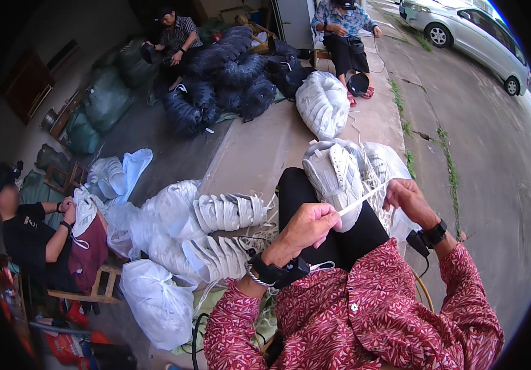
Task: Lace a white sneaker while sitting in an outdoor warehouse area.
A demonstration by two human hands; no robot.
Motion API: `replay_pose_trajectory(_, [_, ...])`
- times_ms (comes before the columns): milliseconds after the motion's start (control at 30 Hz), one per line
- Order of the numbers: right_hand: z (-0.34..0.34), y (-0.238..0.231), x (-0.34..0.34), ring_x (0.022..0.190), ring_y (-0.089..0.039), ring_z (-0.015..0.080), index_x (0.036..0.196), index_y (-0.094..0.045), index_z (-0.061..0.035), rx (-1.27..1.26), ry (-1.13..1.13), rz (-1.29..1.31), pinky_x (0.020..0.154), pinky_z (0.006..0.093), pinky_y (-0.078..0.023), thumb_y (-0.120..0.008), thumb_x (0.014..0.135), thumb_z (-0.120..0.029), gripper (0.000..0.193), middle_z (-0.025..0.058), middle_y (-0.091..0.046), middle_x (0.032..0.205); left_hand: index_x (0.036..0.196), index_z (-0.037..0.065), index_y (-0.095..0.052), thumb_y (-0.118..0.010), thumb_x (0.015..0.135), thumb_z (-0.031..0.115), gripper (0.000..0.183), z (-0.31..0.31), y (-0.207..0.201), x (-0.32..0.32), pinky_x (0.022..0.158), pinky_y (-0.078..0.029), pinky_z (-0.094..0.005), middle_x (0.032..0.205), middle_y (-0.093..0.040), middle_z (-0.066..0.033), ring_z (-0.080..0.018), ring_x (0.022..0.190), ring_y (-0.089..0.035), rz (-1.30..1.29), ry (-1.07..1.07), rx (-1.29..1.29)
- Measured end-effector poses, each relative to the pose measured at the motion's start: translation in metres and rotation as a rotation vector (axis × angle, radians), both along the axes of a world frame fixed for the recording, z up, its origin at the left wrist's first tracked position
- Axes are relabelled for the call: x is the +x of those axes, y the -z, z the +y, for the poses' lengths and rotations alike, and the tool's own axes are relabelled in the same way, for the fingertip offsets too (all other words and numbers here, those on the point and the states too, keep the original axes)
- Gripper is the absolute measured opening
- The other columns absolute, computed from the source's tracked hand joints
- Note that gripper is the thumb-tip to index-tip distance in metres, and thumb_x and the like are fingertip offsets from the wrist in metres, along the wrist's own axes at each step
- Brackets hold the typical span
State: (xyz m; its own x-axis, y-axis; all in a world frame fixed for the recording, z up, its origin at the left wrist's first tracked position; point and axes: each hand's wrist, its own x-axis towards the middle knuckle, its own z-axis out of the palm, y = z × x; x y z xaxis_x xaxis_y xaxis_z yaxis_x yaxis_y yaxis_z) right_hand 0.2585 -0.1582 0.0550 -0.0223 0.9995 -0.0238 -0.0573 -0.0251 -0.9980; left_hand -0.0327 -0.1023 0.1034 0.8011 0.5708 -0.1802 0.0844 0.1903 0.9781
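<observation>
A flat white shoelace [363,198] is stretched taut between my two hands. My left hand [308,228] pinches its left end, and my right hand [408,198] pinches it further right with curled fingers. Just beyond the lace, a white shoe upper [333,171] with a row of eyelets rests across my dark-trousered knee. Whether the lace is threaded into that upper is hidden. Loose white laces [373,169] hang beside the upper, next to clear plastic bagging [392,161].
To my left lie nested stacks of white uppers [229,213] and filled white plastic bags [157,302]. A bagged white bundle [322,105] stands ahead, near dark bundles [231,74]. Three co-workers sit nearby, one at left holding a white upper [85,211]. A silver car [472,37] is parked at far right.
</observation>
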Motion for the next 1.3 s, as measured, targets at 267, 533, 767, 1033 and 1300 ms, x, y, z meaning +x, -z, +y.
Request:
replay_pose_trajectory(267, [0.0,0.041,0.083,0.061,-0.055,0.0112,0.085,-0.058,-0.0035,-0.044,0.498,-0.135,0.061,0.0257,-0.044,-0.047,0.093,-0.032,0.032,0.0013,-0.056,0.065,0.082,-0.002,-0.056,-0.049,0.092,0.016,0.021,0.01,-0.005,-0.016,0.039,-0.032,-0.0191,0.051,-0.04,0.0043,-0.0036,0.04,-0.037,-0.074,-0.096,0.023])
replay_pose_trajectory(533, [-0.018,-0.015,-0.061,0.087,-0.057,0.0114,0.11,-0.056,0.0026,0.212,-0.224,-0.36,0.077,0.0271,-0.045,-0.047,0.094,-0.022,0.031,0.0081,-0.063,0.1,0.08,0.0,-0.06,-0.051,0.088,0.013,0.018,-0.009,0.008,0.005,0.035,-0.029,-0.02,0.055,-0.05,0.0021,-0.003,0.039,-0.04,-0.065,-0.003,0.035])
replay_pose_trajectory(767, [0.009,-0.014,-0.036,0.058,-0.055,0.0097,0.07,-0.058,-0.0021,0.091,-0.001,-0.229,0.056,0.023,-0.04,-0.048,0.093,-0.028,0.036,0.0067,-0.061,0.065,0.075,-0.001,-0.061,-0.052,0.085,0.011,0.018,0.003,0.001,-0.011,0.034,-0.027,-0.021,0.052,-0.049,0.002,-0.0041,0.037,-0.038,-0.054,-0.102,0.135])
replay_pose_trajectory(1033, [0.004,-0.023,-0.037,0.069,-0.056,0.0101,0.102,-0.06,0.0045,0.165,0.151,-0.6,0.063,0.0242,-0.045,-0.052,0.092,-0.021,0.028,0.0092,-0.065,0.084,0.076,-0.001,-0.061,-0.051,0.087,0.011,0.019,0.007,0.015,-0.002,0.035,-0.029,-0.0215,0.052,-0.049,0.0013,-0.0045,0.037,-0.039,-0.04,-0.071,0.099])
replay_pose_trajectory(1300, [0.003,-0.043,-0.077,0.063,-0.056,0.0068,0.09,-0.061,0.0009,-0.065,-0.204,-0.318,0.058,0.0205,-0.045,-0.059,0.087,-0.01,0.012,0.0019,-0.061,0.075,0.077,-0.001,-0.06,-0.05,0.09,0.013,0.021,0.004,0.016,0.001,0.036,-0.029,-0.0206,0.052,-0.049,0.0018,-0.0041,0.038,-0.04,0.056,-0.037,0.068])
